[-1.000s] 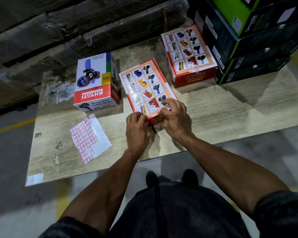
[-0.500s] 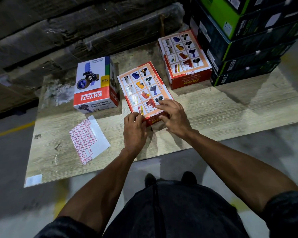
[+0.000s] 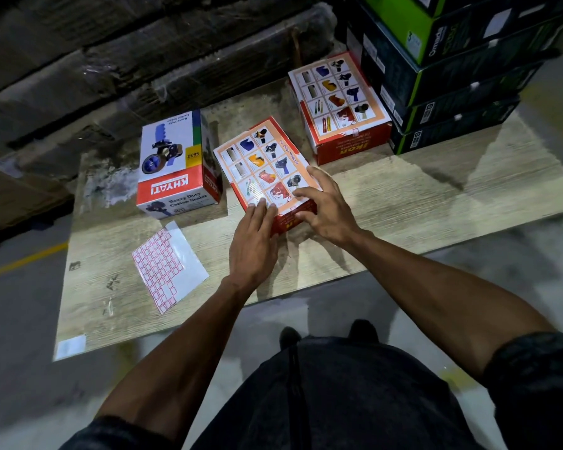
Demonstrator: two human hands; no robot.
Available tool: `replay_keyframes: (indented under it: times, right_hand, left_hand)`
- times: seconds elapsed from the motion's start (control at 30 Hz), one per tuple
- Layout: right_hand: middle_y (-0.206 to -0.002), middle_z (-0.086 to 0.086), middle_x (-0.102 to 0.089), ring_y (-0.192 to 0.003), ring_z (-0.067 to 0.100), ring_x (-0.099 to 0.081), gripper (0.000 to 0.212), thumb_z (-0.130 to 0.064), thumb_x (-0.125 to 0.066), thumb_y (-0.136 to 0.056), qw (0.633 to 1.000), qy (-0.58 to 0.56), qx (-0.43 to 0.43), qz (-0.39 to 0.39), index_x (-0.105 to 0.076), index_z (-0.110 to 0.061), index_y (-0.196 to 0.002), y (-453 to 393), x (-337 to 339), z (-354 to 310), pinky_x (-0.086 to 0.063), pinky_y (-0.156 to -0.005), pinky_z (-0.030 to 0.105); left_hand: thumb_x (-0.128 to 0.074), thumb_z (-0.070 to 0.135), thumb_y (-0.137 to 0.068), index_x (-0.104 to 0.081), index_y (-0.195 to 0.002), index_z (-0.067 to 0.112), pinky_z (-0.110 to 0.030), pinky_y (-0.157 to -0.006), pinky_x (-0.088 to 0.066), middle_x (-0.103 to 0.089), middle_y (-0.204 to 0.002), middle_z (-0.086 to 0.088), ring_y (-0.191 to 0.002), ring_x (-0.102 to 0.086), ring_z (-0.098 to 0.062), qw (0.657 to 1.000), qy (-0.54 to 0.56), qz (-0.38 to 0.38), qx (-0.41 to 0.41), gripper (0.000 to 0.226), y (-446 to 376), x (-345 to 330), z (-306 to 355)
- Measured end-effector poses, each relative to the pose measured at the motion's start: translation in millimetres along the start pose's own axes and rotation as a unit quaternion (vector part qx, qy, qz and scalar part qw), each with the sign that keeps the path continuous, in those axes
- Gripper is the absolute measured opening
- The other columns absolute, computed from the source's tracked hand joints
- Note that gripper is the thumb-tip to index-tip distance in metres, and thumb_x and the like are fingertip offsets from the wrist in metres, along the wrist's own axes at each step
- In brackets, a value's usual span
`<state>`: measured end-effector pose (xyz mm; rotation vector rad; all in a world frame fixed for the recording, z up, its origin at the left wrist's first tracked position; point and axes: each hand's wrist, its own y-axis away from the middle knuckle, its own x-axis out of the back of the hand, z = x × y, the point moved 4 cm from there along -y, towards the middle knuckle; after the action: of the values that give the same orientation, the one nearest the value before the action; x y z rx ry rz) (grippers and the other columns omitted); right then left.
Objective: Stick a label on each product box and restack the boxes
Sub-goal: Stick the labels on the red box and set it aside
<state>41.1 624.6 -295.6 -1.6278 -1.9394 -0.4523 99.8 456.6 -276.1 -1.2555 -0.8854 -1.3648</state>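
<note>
An orange-and-white product box (image 3: pixel 260 164) lies flat in the middle of the wooden board (image 3: pixel 403 206). My left hand (image 3: pixel 254 245) rests with straight fingers on its near edge. My right hand (image 3: pixel 325 209) touches the box's near right corner with spread fingers, its thumb against the red front side. A sheet of small red-bordered labels (image 3: pixel 163 271) lies on the board to the left. Left of the middle box stands a white, red and blue Khyati carton-sealer box (image 3: pixel 173 167). A second orange box (image 3: pixel 338 102) sits further back on the right.
A stack of dark green and black boxes (image 3: pixel 442 79) rises at the back right. Wrapped cartons (image 3: pixel 143 60) line the back. The board's near edge ends just above my legs, with grey floor and a yellow line (image 3: pixel 20 263) to the left.
Both hands were bunched, pinching at the box's near edge. Now the left fingers lie straight over that edge and the right hand has spread out over the corner.
</note>
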Motion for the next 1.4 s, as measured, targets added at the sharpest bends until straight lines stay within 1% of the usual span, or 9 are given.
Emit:
replay_keyframes:
  times: [0.17,0.3,0.5,0.6,0.73,0.83,1.17,1.3,1.4]
  right_hand:
    - [-0.156,0.001,-0.03,-0.142,0.021,-0.026,0.042,-0.022,-0.08,-0.078,1.0,0.023,-0.011,0.008,-0.064,-0.023,-0.118,1.0,-0.1,-3.4,-0.044,-0.103,0.049]
    - [-0.154,-0.002,-0.032,-0.14,0.02,-0.027,0.04,-0.025,-0.08,-0.078,0.999,0.041,-0.02,0.002,-0.064,-0.026,-0.115,-0.7,2.0,-5.6,-0.046,-0.1,0.049]
    - [-0.153,0.001,-0.033,-0.137,0.023,-0.028,0.04,-0.026,-0.081,-0.077,0.998,0.051,-0.018,-0.008,-0.066,-0.022,-0.114,-2.8,6.3,-10.9,-0.039,-0.102,0.04]
    - [-0.153,0.001,-0.033,-0.135,0.023,-0.028,0.038,-0.026,-0.079,-0.079,0.997,0.066,-0.026,-0.004,-0.065,-0.022,-0.115,-3.2,7.3,-14.0,-0.035,-0.098,0.033]
    - [-0.151,0.001,-0.036,-0.133,0.025,-0.031,0.035,-0.023,-0.077,-0.08,0.997,0.069,-0.023,0.006,-0.066,-0.021,-0.113,-2.6,7.3,-15.9,-0.034,-0.096,0.031]
    - [-0.15,0.001,-0.037,-0.132,0.025,-0.032,0.034,-0.022,-0.076,-0.081,0.996,0.087,-0.019,0.013,-0.066,-0.02,-0.113,-1.1,7.4,-17.3,-0.03,-0.089,0.028]
    - [-0.151,0.004,-0.035,-0.131,0.027,-0.031,0.042,-0.027,-0.079,-0.079,0.995,0.1,-0.006,-0.028,-0.063,-0.023,-0.118,-5.0,7.9,-15.0,-0.038,-0.098,0.038]
    - [-0.151,0.001,-0.035,-0.131,0.025,-0.031,0.034,-0.021,-0.073,-0.084,0.994,0.11,-0.02,-0.009,-0.063,-0.023,-0.117,-3.7,8.4,-19.0,-0.033,-0.09,0.029]
    - [-0.15,-0.001,-0.035,-0.13,0.024,-0.031,0.035,-0.021,-0.073,-0.084,0.993,0.118,-0.023,-0.005,-0.062,-0.024,-0.117,-4.7,9.4,-21.1,-0.033,-0.089,0.029]
  left_hand:
    - [-0.057,0.017,-0.095,-0.038,-0.147,0.01,-0.049,-0.11,-0.032,-0.035,-0.152,-0.017,-0.142,-0.029,-0.038,0.999,-0.024,-0.031,0.0,0.055,1.1,-6.0,-0.5]
    - [-0.056,0.016,-0.095,-0.038,-0.146,0.01,-0.05,-0.111,-0.031,-0.037,-0.151,-0.017,-0.141,-0.03,-0.038,0.999,-0.033,-0.041,0.004,0.055,-0.7,-7.7,0.2]
    - [-0.059,0.011,-0.092,-0.041,-0.145,0.01,-0.05,-0.11,-0.033,-0.038,-0.15,-0.018,-0.139,-0.033,-0.039,0.998,-0.039,-0.043,-0.007,0.056,-3.2,-8.5,-1.6]
    - [-0.062,0.008,-0.088,-0.044,-0.143,0.009,-0.051,-0.109,-0.035,-0.042,-0.148,-0.019,-0.137,-0.036,-0.041,0.999,-0.036,-0.04,-0.008,0.058,-3.7,-9.3,-1.7]
    - [-0.055,0.003,-0.08,-0.05,-0.138,0.007,-0.051,-0.104,-0.04,-0.048,-0.142,-0.021,-0.131,-0.043,-0.043,0.999,-0.027,-0.017,-0.022,0.058,-4.5,-8.8,-2.9]
    - [-0.068,-0.002,-0.074,-0.052,-0.137,0.007,-0.051,-0.103,-0.04,-0.049,-0.141,-0.021,-0.13,-0.045,-0.043,0.999,-0.026,-0.014,-0.024,0.065,-4.7,-9.5,-2.8]
    - [-0.07,0.003,-0.079,-0.049,-0.139,0.008,-0.053,-0.104,-0.039,-0.046,-0.144,-0.02,-0.134,-0.041,-0.042,0.999,-0.029,-0.025,-0.01,0.064,-3.6,-9.7,-1.3]
    - [-0.073,0.004,-0.079,-0.051,-0.137,0.006,-0.054,-0.102,-0.04,-0.049,-0.141,-0.022,-0.131,-0.044,-0.044,0.999,-0.032,-0.021,-0.011,0.062,-4.1,-8.4,-0.1]
    - [-0.073,0.001,-0.077,-0.053,-0.135,0.005,-0.054,-0.101,-0.042,-0.05,-0.139,-0.023,-0.129,-0.046,-0.045,0.999,-0.029,-0.015,-0.014,0.062,-4.4,-7.8,0.0]
